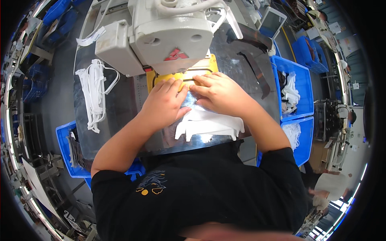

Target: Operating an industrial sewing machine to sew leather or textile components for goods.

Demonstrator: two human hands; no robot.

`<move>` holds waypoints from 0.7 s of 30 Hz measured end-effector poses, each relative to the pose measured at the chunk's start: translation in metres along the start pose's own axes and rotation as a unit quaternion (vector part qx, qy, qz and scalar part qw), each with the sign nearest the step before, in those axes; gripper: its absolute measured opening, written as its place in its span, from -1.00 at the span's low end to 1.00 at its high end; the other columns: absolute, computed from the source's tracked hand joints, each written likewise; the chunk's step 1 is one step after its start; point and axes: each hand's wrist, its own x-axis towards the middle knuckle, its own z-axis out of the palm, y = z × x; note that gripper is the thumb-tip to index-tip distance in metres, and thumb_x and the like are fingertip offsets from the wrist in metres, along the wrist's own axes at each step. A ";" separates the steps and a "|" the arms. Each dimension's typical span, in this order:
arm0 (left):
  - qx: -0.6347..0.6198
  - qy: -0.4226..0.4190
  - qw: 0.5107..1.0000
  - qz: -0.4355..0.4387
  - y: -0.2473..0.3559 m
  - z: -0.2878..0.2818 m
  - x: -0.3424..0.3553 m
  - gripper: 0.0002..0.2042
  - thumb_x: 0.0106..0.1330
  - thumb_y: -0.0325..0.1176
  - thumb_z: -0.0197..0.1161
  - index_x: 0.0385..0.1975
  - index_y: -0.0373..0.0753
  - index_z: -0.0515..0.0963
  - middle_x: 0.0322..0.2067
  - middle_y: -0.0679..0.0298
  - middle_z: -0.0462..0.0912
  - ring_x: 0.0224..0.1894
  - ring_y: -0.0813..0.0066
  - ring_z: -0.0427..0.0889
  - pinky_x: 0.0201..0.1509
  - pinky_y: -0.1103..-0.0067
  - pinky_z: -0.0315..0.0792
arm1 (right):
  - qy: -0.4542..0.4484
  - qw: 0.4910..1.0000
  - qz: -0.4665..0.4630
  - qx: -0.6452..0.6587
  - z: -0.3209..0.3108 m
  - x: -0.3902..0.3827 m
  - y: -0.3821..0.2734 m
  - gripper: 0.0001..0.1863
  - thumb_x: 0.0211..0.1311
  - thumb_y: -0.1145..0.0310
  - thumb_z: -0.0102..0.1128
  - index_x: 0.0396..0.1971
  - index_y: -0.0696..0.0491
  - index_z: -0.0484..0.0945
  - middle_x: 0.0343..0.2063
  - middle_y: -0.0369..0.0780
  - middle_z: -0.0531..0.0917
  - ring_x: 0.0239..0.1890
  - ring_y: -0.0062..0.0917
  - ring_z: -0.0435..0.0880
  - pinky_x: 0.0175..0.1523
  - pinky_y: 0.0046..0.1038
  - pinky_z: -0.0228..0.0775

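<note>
Under the head of a large pale sewing machine point(173, 44) lies a yellow plate point(207, 64) with dark slots. My left hand point(163, 102) rests on its near left edge, fingers stretched forward and thumb apart. Beside it my right hand point(219, 91) lies with fingers extended over the plate, its fingertips close to the left ones. Any small piece under the fingertips is hidden. Several white fabric pieces point(211, 123) lie stacked on the shiny tabletop just in front of my body, below both hands.
A bundle of white straps point(92, 96) lies on the table's left side. Dark strips point(255, 74) lie at the right. Blue bins point(295, 116) with white and dark fabric stand off the right edge; another blue bin point(66, 150) with dark pieces stands at the left.
</note>
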 end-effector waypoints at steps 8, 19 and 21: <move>0.002 -0.006 1.000 -0.014 -0.003 0.004 0.000 -0.32 0.25 -0.01 0.50 0.21 -0.44 0.59 0.24 -0.07 0.61 0.33 -0.04 0.55 0.48 0.15 0.40 | 0.022 0.996 -0.076 0.046 0.010 0.025 0.008 -0.55 0.24 0.28 0.45 0.09 0.16 0.74 0.23 -0.04 0.69 0.29 -0.15 0.65 0.44 -0.18 0.45; -0.018 -0.023 0.999 -0.036 0.004 -0.002 -0.001 -0.26 0.19 -0.02 0.53 0.23 -0.48 0.54 0.23 -0.10 0.57 0.31 -0.01 0.54 0.55 0.14 0.33 | -0.014 0.998 -0.049 0.041 0.005 0.029 0.003 -0.62 0.22 0.31 0.43 0.00 0.15 0.75 0.11 -0.09 0.73 0.23 -0.21 0.70 0.35 -0.20 0.52; -0.022 -0.024 0.999 -0.036 0.004 -0.005 0.001 -0.26 0.18 -0.04 0.54 0.24 -0.48 0.54 0.22 -0.08 0.57 0.32 0.00 0.53 0.55 0.15 0.33 | -0.057 0.998 -0.030 0.029 0.000 0.034 0.002 -0.65 0.22 0.31 0.43 -0.04 0.14 0.75 0.05 -0.12 0.74 0.20 -0.25 0.72 0.30 -0.23 0.55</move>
